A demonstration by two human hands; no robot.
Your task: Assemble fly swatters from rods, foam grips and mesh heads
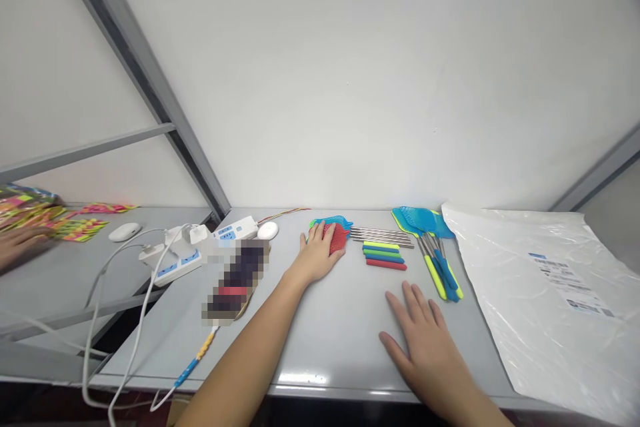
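Observation:
My left hand (pixel 320 257) rests with its fingers outstretched on a small stack of mesh fly swatter heads. A red head (pixel 339 238) lies on top, with blue and green edges showing under it; the hand covers part of the stack. Right beside it lie several thin metal rods (pixel 383 235) in a row. Below the rods sit several coloured handle grips (pixel 384 256), yellow, green, blue and red. My right hand (pixel 420 333) is open, fingers spread, over the front of the table, holding nothing. Closest to it are several complete fly swatters (pixel 436 257) with blue and yellow handles.
A white plastic bag (pixel 545 300) with a label covers the table's right end. On the left are a blurred-out phone-like object (pixel 237 280) with a cable, white power strips (pixel 177 267) and a round white object (pixel 268 231). Another person's hand (pixel 23 243) is at the neighbouring table.

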